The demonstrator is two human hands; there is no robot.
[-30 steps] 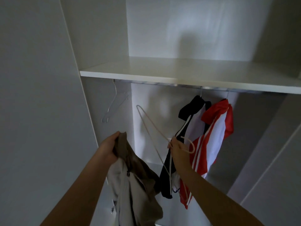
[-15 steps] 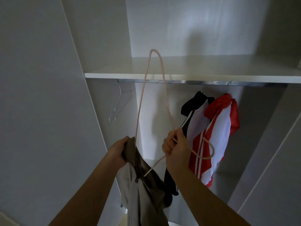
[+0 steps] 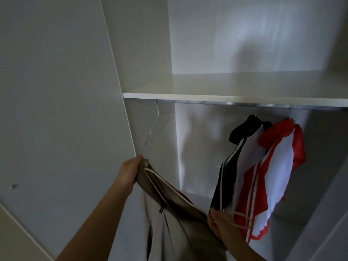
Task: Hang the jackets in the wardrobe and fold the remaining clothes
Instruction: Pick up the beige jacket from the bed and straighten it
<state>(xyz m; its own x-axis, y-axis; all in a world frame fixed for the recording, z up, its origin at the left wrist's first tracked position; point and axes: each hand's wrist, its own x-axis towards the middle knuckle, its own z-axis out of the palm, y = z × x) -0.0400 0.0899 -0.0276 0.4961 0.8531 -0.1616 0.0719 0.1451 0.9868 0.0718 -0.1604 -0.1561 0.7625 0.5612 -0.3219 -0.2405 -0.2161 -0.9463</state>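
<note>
- wardrobe side panel (image 3: 56,110): plain white, one small metal fitting (image 3: 14,186) low on it near the left edge.
- bare wire hanger (image 3: 157,125): hooked at the left end of the rail (image 3: 207,103), tight under the shelf (image 3: 226,95), hanging tilted, nothing on it.
- left hand (image 3: 130,172): raised below that hanger, fingers curled tight on the top edge of the khaki jacket (image 3: 169,228).
- khaki jacket: not on the rail. It is held between the two hands in front of the hanging bay, below the rail's left half. Two-tone: darker olive-brown band along the top, paler beige body dropping out of view at the bottom. Dark zip pull (image 3: 161,210) shows just under the band.
- pink hanger (image 3: 178,193): thin, pale pink, lying slanted along the jacket's brown band, one shoulder end beside the left hand, hook end sticking out past the right hand.
- right hand (image 3: 220,223): lower, fingers curled round the hanger's neck. Jacket cloth touches it; cannot tell whether it grips the cloth too.
- black-and-white jacket (image 3: 231,166): hung on the rail right of centre, white stripes down the sleeve.
- red-and-white jacket (image 3: 273,176): hung just beside it on the right, touching it, striped the same way.
</note>
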